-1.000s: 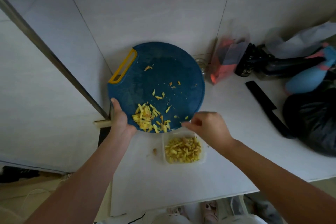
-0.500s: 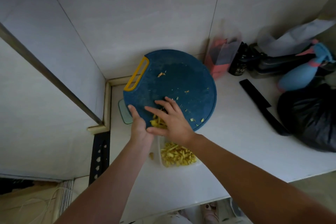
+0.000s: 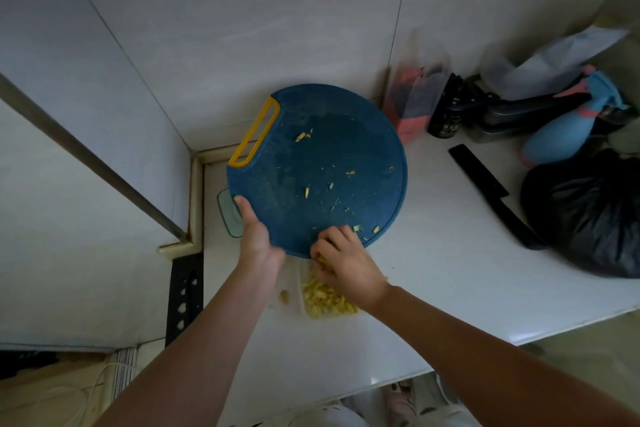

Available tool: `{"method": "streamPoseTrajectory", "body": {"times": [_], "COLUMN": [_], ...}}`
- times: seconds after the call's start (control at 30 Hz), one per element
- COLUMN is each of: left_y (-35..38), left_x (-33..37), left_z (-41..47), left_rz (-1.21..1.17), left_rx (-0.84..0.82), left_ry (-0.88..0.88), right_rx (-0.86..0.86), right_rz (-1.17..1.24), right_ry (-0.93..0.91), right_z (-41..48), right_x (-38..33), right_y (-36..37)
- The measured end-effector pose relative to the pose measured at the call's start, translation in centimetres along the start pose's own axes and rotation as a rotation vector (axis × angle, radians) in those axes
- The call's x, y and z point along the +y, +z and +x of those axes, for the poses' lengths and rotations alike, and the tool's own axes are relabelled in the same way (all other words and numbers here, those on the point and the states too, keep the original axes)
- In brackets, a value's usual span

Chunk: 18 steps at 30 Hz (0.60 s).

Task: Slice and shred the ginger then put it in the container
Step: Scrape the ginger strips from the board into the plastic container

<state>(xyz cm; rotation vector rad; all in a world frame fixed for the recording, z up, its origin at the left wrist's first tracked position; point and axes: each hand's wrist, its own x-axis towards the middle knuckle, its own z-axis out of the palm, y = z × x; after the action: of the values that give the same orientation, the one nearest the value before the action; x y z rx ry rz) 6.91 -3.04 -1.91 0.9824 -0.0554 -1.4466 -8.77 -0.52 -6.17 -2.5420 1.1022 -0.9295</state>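
While the left hand (image 3: 258,243) grips the near-left edge of the cutting board (image 3: 318,149), holding it over the container (image 3: 298,291) of shredded ginger (image 3: 323,298), the right hand (image 3: 341,262) curls its fingers round more shreds at the board's near rim. The container lies directly below that rim, toward the person, nearest the right hand; scraps (image 3: 306,191) cling farther up the board.

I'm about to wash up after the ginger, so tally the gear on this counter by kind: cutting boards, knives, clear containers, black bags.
cutting board: 1
knife: 1
clear container: 1
black bag: 1
Total: 4
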Motion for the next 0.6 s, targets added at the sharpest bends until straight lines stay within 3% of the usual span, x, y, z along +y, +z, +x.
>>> {"method": "streamPoseTrajectory", "body": {"times": [0.2, 0.33, 0.47, 0.6], "left_y": [-0.6, -0.9, -0.6, -0.6], "left_x": [1.0, 1.4, 1.8, 2.2], "left_z": [0.5, 0.6, 0.2, 0.2], "left_rz": [0.042, 0.07, 0.123, 0.166], "left_rx": [-0.014, -0.045, -0.144, -0.197], "left_ry": [0.053, 0.016, 0.019, -0.008], "right_rx": [-0.117, -0.013, 0.009, -0.16], "right_rz": [0.1, 0.131, 0.008, -0.181], "right_ry": [-0.015, 0.002, 0.102, 0.113], "right_z": [-2.5, 1.6, 9.5, 14.1], "right_x": [-0.1, 0.9, 4.2, 6.0], "right_y": [-2.2, -4.7, -7.0, -8.6]}}
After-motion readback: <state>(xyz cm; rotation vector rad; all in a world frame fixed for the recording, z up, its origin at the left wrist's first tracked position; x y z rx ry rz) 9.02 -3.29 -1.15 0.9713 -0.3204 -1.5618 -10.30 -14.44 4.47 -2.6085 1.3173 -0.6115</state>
